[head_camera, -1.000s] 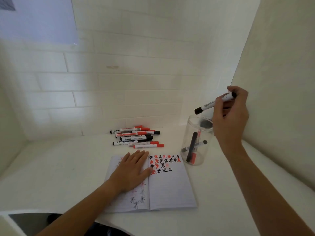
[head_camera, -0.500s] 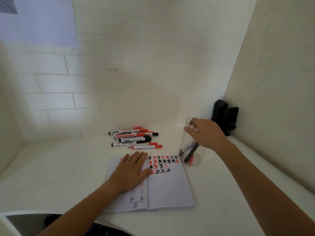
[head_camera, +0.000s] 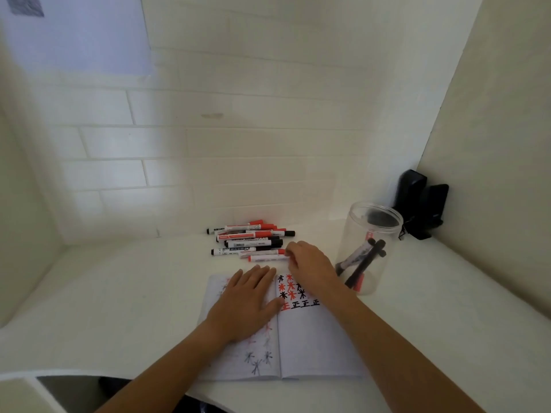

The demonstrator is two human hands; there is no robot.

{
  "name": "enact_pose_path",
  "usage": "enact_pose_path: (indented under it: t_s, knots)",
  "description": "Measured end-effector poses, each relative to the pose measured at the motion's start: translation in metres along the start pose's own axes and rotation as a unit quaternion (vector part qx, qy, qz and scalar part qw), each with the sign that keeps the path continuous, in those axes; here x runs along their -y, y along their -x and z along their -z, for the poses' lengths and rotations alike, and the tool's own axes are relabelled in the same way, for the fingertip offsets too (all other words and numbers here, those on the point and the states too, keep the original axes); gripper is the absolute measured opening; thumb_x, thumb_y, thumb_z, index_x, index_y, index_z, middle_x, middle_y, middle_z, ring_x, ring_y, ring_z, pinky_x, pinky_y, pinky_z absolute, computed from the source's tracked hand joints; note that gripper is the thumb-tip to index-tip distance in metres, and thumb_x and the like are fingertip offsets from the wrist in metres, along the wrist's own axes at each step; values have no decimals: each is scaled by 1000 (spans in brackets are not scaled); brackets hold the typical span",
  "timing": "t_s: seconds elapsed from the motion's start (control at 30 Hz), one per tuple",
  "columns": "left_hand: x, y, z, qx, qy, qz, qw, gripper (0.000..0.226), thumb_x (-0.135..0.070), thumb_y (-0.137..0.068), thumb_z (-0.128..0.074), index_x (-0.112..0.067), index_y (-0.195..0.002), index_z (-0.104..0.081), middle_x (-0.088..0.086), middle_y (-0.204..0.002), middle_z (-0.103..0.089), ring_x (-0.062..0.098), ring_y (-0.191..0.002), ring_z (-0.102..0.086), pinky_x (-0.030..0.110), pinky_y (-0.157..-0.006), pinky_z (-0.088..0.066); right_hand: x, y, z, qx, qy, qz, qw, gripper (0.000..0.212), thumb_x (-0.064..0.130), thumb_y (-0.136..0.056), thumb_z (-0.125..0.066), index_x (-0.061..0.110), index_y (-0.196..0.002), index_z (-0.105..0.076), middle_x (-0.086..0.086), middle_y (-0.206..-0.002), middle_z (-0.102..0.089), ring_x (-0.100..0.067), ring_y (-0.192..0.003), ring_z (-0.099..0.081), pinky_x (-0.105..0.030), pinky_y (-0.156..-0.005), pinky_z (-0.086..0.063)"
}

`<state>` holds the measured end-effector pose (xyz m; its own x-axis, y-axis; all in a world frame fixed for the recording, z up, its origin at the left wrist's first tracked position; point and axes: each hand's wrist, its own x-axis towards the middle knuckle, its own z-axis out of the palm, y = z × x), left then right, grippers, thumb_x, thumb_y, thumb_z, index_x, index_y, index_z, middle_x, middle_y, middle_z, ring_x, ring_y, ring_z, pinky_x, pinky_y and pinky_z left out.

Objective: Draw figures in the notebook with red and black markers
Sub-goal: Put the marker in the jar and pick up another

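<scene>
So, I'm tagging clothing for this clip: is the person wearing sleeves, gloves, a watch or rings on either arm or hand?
Nothing worn shows. The left hand and right hand are bare, with no gloves, and no rings can be seen on the fingers. Both forearms are bare down to the bottom edge of the picture, with no sleeve, watch or bracelet in view. Anything above the forearms is out of frame.

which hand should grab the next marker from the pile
Right. The right hand already has its fingertips at the cap end of the nearest red marker in the pile. The left hand lies flat on the notebook, holding it open.
</scene>
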<state>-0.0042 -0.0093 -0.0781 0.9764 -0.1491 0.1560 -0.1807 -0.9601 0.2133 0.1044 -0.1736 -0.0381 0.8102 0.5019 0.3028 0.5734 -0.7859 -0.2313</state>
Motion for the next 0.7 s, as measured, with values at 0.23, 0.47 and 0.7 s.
enact_pose_path:
  t_s: [0.23,0.47,0.7]
  knots:
    - [1,0,1,0,9,-2,1000,74,-67,-100,-23,-27,-161,-7,-6,-168,-9,10,-154,-1,35,-125,5,-4,-19,-24,-16,10,-16,1000,30,23,-103,-55,18,-133,-54,-2,-127,-58,-17,-105,-61,-27,-88,-53]
    - [2,0,1,1,13,-1,1000,74,-67,-100,-22,-28,-161,-8,-5,-168,-10,10,-154,-3,35,-125,5,-6,-18,0,56,88,31,994,19,25,-102,-55,15,-118,-58,-3,-118,-57,-14,-88,-51,-25,-74,-39]
    - [3,1,1,0,21,-4,1000,74,-68,-100,-22,-29,-161,-8,-6,-168,-11,10,-154,-3,33,-125,5,-7,23,40,-73,-118,-60,989,5,28,-97,-65,24,-99,-61,7,-58,-59,-7,-50,-53,-22,-52,-43]
